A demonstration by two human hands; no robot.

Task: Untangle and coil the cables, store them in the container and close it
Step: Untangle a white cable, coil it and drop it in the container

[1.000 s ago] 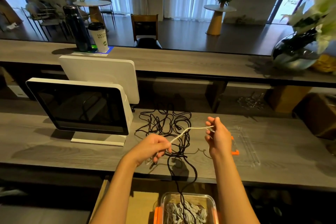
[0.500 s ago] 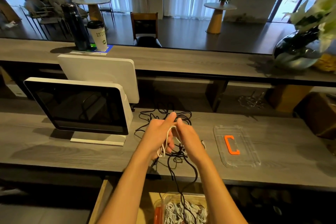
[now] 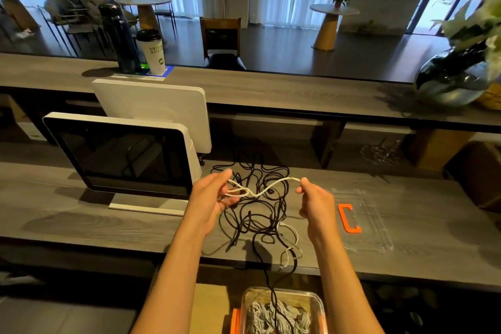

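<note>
A white cable [image 3: 267, 188] stretches between my two hands above the counter. My left hand [image 3: 214, 195] holds a small loop of it in curled fingers. My right hand [image 3: 314, 198] pinches the cable further along and draws it out to the right. Under them lies a tangle of black cables [image 3: 257, 214] on the grey counter, with more white cable [image 3: 294, 241] trailing toward the front edge. One black cable hangs down into a clear container [image 3: 320, 304] with orange clips below the counter, which holds grey coiled cable. Its clear lid [image 3: 376, 238] with an orange clip lies to the right.
A white-framed screen [image 3: 122, 154] stands at the left of the counter [image 3: 81, 225], with a second white panel behind it. On the raised shelf are a dark bottle [image 3: 119, 40], a paper cup [image 3: 151, 49] and a glass vase [image 3: 450, 81] at the right.
My hands were close together over the tangle half a second ago. Now they have moved apart, pulling a length of white cable taut between them.
</note>
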